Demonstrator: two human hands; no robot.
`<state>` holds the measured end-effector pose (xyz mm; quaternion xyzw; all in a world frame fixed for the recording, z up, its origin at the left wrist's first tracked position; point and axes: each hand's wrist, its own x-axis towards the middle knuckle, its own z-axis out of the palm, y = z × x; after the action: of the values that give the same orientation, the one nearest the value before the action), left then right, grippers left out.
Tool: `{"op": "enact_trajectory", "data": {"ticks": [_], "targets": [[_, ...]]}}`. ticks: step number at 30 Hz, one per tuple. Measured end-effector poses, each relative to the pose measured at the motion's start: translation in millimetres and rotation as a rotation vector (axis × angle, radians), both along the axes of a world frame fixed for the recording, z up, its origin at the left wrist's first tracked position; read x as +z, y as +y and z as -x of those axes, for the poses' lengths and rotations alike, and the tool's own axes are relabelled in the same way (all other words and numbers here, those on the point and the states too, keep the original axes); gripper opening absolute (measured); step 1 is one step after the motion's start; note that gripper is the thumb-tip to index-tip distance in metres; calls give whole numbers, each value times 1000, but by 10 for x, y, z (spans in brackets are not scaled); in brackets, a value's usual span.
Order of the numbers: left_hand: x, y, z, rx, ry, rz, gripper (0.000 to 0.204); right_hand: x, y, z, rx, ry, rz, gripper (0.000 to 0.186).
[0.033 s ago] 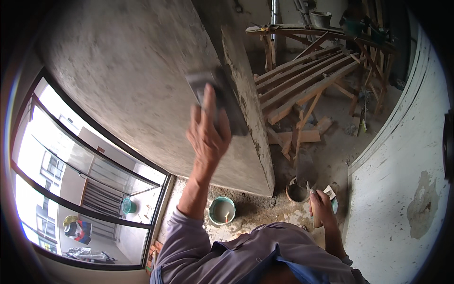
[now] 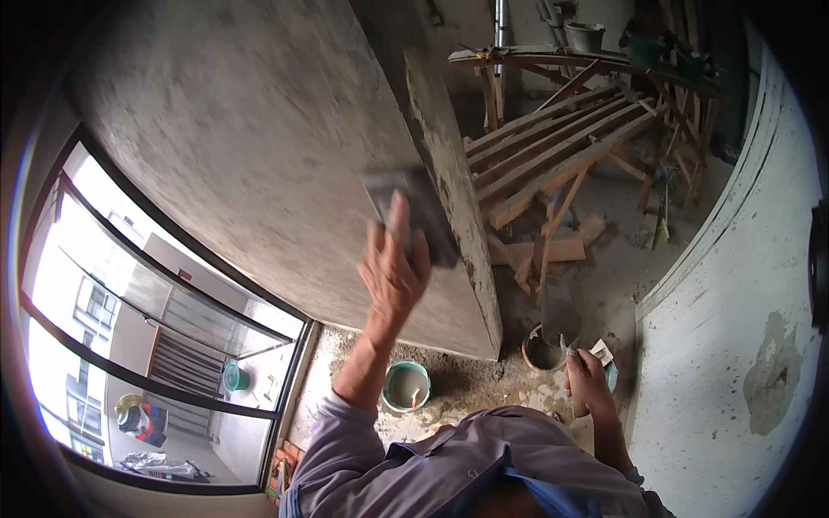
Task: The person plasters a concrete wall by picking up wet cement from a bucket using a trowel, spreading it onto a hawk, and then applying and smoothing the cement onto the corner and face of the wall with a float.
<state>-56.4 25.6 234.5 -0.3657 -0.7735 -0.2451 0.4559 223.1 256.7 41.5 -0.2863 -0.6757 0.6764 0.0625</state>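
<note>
Left hand (image 2: 395, 278): fingers are gripping a float (image 2: 421, 197) on the wall (image 2: 242, 173), near its right edge; flat, even pressure should be serving best. Right hand (image 2: 589, 380): fingers are holding a trowel (image 2: 560, 315).

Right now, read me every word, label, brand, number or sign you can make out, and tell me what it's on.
There is no text I can read.
Float in the left hand: blurred, no lettering visible.
Trowel in the right hand: none visible.
Pale scrap near the right hand: any print is too small to read.
</note>
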Motion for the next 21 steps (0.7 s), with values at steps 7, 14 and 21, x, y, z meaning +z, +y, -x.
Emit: {"op": "enact_trajectory", "data": {"ticks": [7, 14, 21], "targets": [[71, -258, -181, -43, 24, -44, 61, 1, 112, -11, 13, 35, -27, 25], [1864, 240, 85, -123, 379, -183, 55, 165, 21, 150, 37, 66, 9, 29], [67, 94, -1, -56, -15, 22, 66, -462, 1, -122, 36, -21, 10, 28]]}}
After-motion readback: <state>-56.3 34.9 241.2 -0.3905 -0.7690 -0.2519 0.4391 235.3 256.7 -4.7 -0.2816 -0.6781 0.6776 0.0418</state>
